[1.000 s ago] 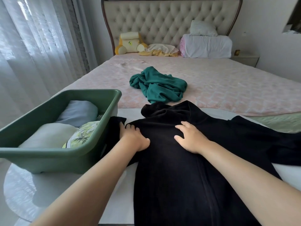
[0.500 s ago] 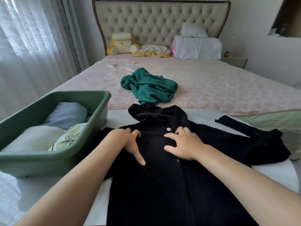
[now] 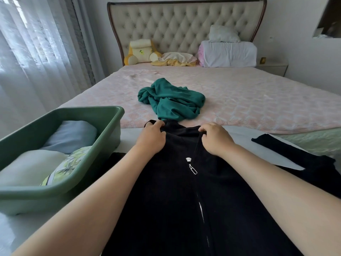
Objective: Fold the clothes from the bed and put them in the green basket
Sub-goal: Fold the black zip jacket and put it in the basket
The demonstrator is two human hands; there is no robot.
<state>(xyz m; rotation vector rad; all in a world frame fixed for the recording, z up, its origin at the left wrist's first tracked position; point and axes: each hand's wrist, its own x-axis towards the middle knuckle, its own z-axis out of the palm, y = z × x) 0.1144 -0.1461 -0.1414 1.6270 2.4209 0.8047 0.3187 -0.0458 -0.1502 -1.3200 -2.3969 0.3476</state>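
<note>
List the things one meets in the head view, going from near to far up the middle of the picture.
black zip-up jacket → crumpled teal garment → cream and yellow cloth → tufted headboard

The jacket (image 3: 175, 209) is black with a silver zip pull (image 3: 192, 169), and the basket (image 3: 108, 130) is dull green; inside it lie a pale blue cloth (image 3: 72, 135), a cream cloth (image 3: 27, 167) and a cloth with green leaf print (image 3: 70, 163). The bed cover (image 3: 258, 100) is pink with a quilted scale pattern, the crumpled garment (image 3: 171, 100) on it is teal, and the headboard (image 3: 184, 28) is beige with diamond tufting
</note>
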